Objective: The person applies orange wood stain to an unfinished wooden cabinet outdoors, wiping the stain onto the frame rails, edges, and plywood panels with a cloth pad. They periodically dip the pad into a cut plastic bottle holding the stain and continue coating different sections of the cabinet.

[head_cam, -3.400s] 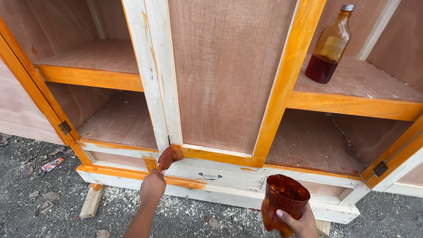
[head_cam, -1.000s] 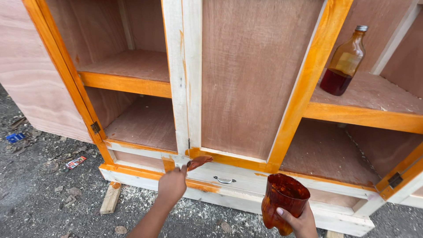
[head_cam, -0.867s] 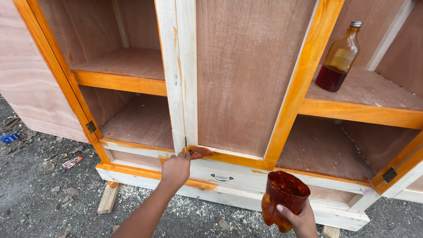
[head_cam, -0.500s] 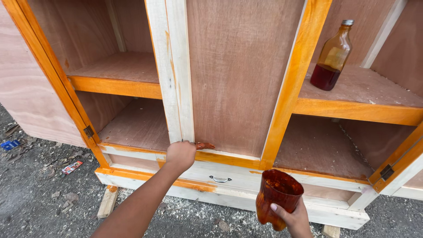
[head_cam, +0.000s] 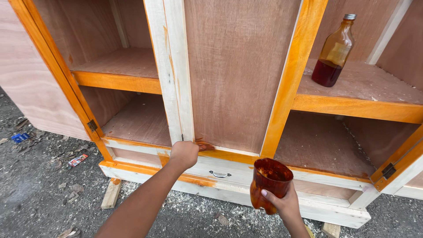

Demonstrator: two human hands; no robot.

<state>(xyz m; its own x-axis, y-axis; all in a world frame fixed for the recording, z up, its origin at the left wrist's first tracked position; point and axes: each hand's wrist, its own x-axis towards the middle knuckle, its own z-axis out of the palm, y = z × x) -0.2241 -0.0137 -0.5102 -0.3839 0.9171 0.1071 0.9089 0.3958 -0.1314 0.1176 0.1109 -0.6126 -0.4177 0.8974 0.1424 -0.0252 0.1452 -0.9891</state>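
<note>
My left hand (head_cam: 184, 153) grips a stain-soaked rag (head_cam: 203, 146) and presses it against the bottom of the bare vertical stile (head_cam: 172, 70) of a wooden cabinet. My right hand (head_cam: 282, 203) holds a cut-off plastic cup (head_cam: 269, 181) coated in dark orange-brown stain, low in front of the cabinet's drawer rail. The frame to the right of the centre panel (head_cam: 238, 70) and the shelf edges are stained orange; the stile above the rag is pale raw wood.
An amber glass bottle (head_cam: 334, 50) with dark liquid stands on the upper right shelf. A small metal drawer handle (head_cam: 220, 174) sits on the lower rail. Open doors hang at both sides. Gravel ground with sawdust, a wood block (head_cam: 111, 193) and litter lies below.
My left hand has moved the rag up from the lower rail to the base of the bare stile. The view has shifted closer. The cup hand stays low at right.
</note>
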